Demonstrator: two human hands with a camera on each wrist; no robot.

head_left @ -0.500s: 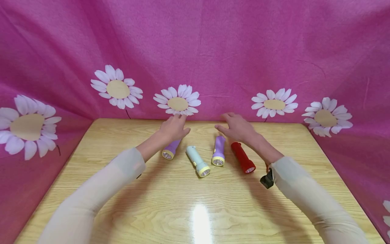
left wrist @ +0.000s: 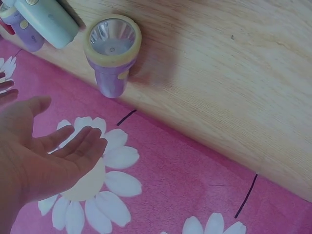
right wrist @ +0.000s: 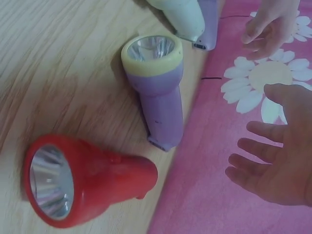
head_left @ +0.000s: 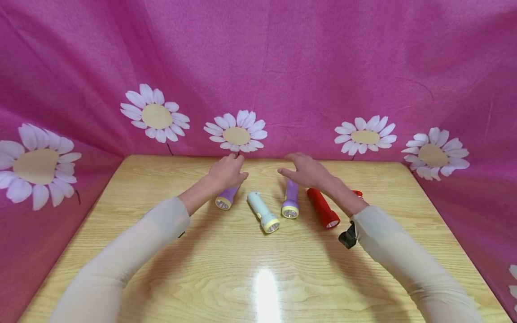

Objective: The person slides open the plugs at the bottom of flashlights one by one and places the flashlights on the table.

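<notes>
Four flashlights lie on the wooden table with their lenses toward me. My left hand hovers over the tail of the left purple flashlight, and in the left wrist view its fingers are loosely bent around nothing. Over the tail of the other purple flashlight is my right hand. Its fingers spread apart and hold nothing in the right wrist view. Between the purple ones lies a mint-green flashlight. A red flashlight sits beside my right forearm.
Beyond my right forearm a small red object shows, partly hidden. A pink cloth with large white daisies hangs along the table's back and sides. A black device is strapped at my right wrist. The wooden tabletop reflects a light in front.
Both hands have shifted slightly to the left, the right one more. It now covers the tail of the right purple flashlight, and the small red object shows past my right forearm.
</notes>
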